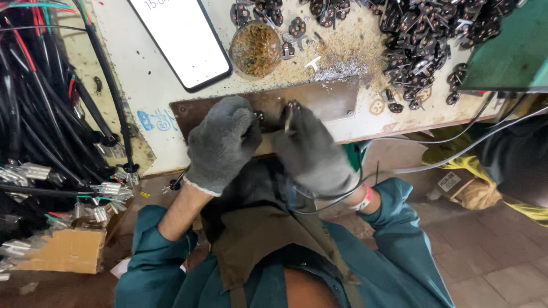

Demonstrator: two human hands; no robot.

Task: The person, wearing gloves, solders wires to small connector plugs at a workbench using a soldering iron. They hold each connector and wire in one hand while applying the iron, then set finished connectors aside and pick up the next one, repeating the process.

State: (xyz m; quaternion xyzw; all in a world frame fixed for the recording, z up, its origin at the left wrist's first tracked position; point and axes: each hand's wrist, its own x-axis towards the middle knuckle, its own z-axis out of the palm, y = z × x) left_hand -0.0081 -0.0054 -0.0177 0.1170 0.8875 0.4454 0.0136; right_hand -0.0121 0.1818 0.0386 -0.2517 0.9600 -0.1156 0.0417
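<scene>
Both my hands wear grey knit gloves and meet at a brown metal plate [319, 100] fixed to the bench's front edge. My left hand [221, 142] is curled over a small dark part [258, 116] at the plate. My right hand [311, 151] pinches a small black round plug insert [293, 106] with metal pins, held against the plate. A thin cable [456, 151] runs from under my right hand off to the right.
A smartphone [180, 37] with a lit screen lies on the bench. Next to it is a round dish [256, 48] of brass bits. A pile of black plug inserts [434, 40] fills the far right. Bundled black cables with terminals [45, 142] hang at the left.
</scene>
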